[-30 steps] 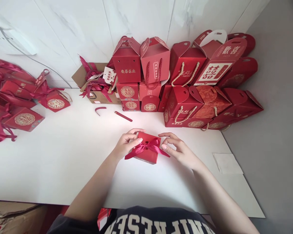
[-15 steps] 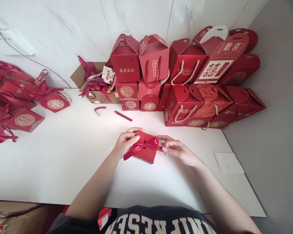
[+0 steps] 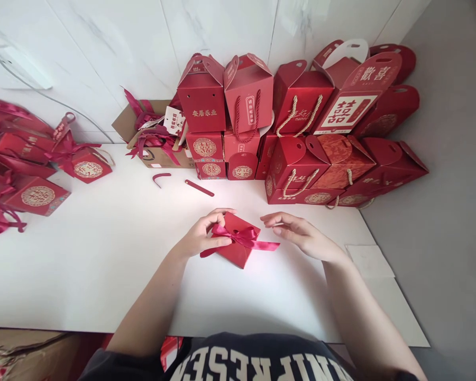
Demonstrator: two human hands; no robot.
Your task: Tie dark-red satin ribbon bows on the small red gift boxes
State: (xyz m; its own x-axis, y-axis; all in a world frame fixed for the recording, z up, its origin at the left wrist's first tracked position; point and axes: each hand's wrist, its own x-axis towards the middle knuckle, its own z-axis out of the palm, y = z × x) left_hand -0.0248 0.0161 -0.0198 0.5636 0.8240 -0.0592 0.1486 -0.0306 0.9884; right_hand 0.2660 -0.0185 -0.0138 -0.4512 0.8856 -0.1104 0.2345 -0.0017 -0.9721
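A small red gift box [image 3: 238,256] stands before me with its top flaps facing up. A crimson satin ribbon [image 3: 246,237] is tied in a bow across its top. My left hand [image 3: 204,233] grips the box's left side, the thumb lying on the ribbon and the fingers partly hidden behind the box. To the right, one ribbon tail sticks out past the box edge. My right hand [image 3: 297,231] hovers just beyond that tail, holding nothing, its thumb and fingers slightly apart.
Stacked red gift boxes [image 3: 206,100] line the wall. A cardboard box [image 3: 170,157] holds ribbons and tags. Finished-looking beribboned boxes [image 3: 35,194] crowd the left. A red strap [image 3: 199,188] and a curved red strip [image 3: 161,175] lie on the white table [image 3: 103,254]. White paper [image 3: 368,260] lies at right.
My right hand has let go of the ribbon's right tail and drawn back to the right. My left thumb has shifted down onto the ribbon's left side.
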